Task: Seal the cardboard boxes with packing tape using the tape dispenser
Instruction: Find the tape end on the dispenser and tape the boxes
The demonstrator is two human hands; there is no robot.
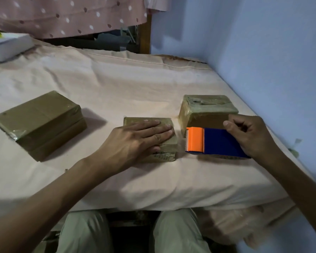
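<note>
Head | tape dispenser [215, 141] long axis left-right, orange end left

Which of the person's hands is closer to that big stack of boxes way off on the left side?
The left. The left hand lies flat on the middle box, beside the stack of boxes. The right hand grips the tape dispenser farther right.

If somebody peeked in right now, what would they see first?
Probably the bright orange and blue tape dispenser, gripped by the right hand in front of the box on the right. Next, the left hand lying flat on the middle box. A bigger taped box sits alone to the left on the bed sheet.
</note>
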